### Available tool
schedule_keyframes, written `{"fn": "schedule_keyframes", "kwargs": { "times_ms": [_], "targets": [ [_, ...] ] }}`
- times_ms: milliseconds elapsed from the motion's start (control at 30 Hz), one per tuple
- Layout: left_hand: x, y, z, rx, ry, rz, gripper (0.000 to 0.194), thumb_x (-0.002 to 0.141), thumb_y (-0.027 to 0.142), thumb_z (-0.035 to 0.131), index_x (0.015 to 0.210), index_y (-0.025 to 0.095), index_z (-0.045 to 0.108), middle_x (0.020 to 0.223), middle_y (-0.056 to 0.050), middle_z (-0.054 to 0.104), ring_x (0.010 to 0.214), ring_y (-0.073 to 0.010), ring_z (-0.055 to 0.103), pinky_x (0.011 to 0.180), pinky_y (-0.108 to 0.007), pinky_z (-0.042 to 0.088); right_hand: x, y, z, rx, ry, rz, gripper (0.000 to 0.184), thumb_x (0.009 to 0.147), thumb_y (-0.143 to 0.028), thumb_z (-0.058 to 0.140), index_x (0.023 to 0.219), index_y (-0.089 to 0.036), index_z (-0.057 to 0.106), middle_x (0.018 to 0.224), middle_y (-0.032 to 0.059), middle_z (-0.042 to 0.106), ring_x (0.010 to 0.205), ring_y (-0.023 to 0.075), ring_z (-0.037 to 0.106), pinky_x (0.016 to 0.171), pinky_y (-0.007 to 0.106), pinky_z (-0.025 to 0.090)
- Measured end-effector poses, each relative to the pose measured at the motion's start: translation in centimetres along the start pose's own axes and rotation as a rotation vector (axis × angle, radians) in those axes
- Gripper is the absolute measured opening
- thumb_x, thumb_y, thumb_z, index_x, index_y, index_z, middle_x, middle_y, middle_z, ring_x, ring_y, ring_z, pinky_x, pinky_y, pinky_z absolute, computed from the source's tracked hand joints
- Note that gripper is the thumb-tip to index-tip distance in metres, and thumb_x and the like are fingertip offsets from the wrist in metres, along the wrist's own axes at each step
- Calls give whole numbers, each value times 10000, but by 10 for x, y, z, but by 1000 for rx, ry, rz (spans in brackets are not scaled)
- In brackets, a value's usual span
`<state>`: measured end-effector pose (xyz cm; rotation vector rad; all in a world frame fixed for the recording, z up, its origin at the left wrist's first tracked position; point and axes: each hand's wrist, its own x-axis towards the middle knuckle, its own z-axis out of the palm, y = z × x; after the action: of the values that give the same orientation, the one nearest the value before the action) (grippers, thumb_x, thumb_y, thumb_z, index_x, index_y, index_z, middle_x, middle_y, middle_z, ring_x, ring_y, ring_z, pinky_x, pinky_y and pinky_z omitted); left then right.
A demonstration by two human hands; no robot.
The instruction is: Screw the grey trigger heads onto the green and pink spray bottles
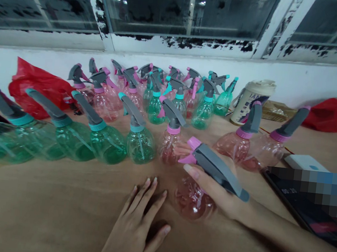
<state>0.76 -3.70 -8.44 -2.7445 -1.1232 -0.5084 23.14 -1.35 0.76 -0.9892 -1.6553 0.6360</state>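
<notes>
My right hand [216,183] is wrapped round the neck of a pink spray bottle [195,203] with a grey and pink trigger head. This bottle is over the table in front of me; I cannot tell whether its base touches the wood. My left hand [138,223] lies palm down on the table, fingers spread, just left of that bottle. Behind my hands stand another pink spray bottle [170,146] and a green spray bottle [140,147]. To the right are two more pink bottles, one [232,144] close to my right wrist.
Green spray bottles [106,141] form a row at left. Several pink and green bottles [135,98] crowd the back by the wall. A cream cup [251,102], red plastic bags [40,88], a white box [306,162] and a phone [298,204] also lie about the table [42,209].
</notes>
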Motion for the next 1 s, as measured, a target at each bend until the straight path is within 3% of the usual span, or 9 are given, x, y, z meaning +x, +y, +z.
{"fn": "schedule_keyframes", "kwargs": {
  "times_ms": [167, 267, 400, 633, 767, 1000],
  "targets": [
    [0, 0, 0, 3, -1, 4, 574, 928, 364, 516, 1448, 192, 343, 1549, -115, 256, 1373, -316, 316, 1038, -518, 395, -1, 1, 1, 76, 25, 66, 257, 814, -288, 650, 1057, -251, 576, 887, -6, 692, 749, 167, 662, 683, 299, 540],
    [0, 0, 1, 12, -4, 1, 581, 928, 370, 519, 1452, 195, 337, 1549, -116, 258, 1373, -318, 315, 1033, -524, 398, 0, 0, 0, 53, 9, 54, 169, 825, -286, 633, 987, -252, 597, 846, -7, 680, 700, 163, 646, 640, 299, 538],
    [-1, 1, 0, 6, -10, -6, 576, 923, 374, 521, 1445, 198, 352, 1543, -114, 274, 1365, -323, 332, 1029, -523, 404, 1, -1, 0, 30, -3, 17, 75, 838, -270, 615, 910, -253, 628, 849, 2, 684, 771, 173, 661, 708, 314, 548],
    [1, 2, -2, -2, 0, -1, 568, 919, 362, 528, 1438, 201, 363, 1532, -109, 305, 1358, -318, 349, 1031, -507, 407, 2, 0, 0, 71, 6, 17, 109, 854, -250, 604, 944, -265, 664, 953, 12, 710, 909, 177, 677, 839, 322, 538],
    [2, 1, -2, 2, -14, 3, 576, 920, 371, 526, 1443, 202, 353, 1535, -111, 297, 1361, -315, 344, 1034, -510, 401, 2, 0, -1, 0, -3, 19, 89, 869, -292, 593, 887, -251, 670, 852, 8, 693, 842, 174, 668, 744, 310, 542],
    [0, 0, 0, 5, -17, 7, 573, 924, 366, 522, 1444, 194, 353, 1544, -118, 270, 1374, -317, 315, 1037, -518, 396, 0, -3, -1, -59, 19, 82, 217, 874, -377, 571, 762, -204, 638, 711, 8, 666, 619, 143, 638, 538, 268, 502]
  ]
}}
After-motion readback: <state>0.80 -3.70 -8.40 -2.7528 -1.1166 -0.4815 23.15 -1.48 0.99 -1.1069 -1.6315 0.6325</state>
